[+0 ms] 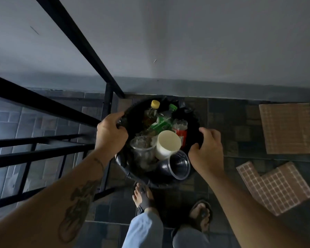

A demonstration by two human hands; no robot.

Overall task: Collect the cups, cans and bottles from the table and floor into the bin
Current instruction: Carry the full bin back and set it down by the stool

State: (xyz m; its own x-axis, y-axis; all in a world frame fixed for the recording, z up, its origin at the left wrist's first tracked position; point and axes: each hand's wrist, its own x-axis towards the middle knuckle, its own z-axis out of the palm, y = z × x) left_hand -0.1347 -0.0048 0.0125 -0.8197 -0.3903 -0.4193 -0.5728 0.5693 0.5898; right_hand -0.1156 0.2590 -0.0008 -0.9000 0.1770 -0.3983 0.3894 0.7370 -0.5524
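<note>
A round black bin (136,111) with a black liner stands on the tiled floor by the wall. Inside it lie a yellow-capped bottle (151,113), a green-capped bottle (162,122), a red can (181,133), a white paper cup (167,145) and two clear plastic cups (143,154) (177,165). My left hand (111,133) grips the bin's left rim. My right hand (207,151) holds the right rim, fingers curled over the edge.
A black metal table frame (43,111) fills the left side, one leg close to the bin. Two brown mosaic tile sheets (286,127) (274,187) lie on the floor at the right. My feet in sandals (145,196) stand just below the bin.
</note>
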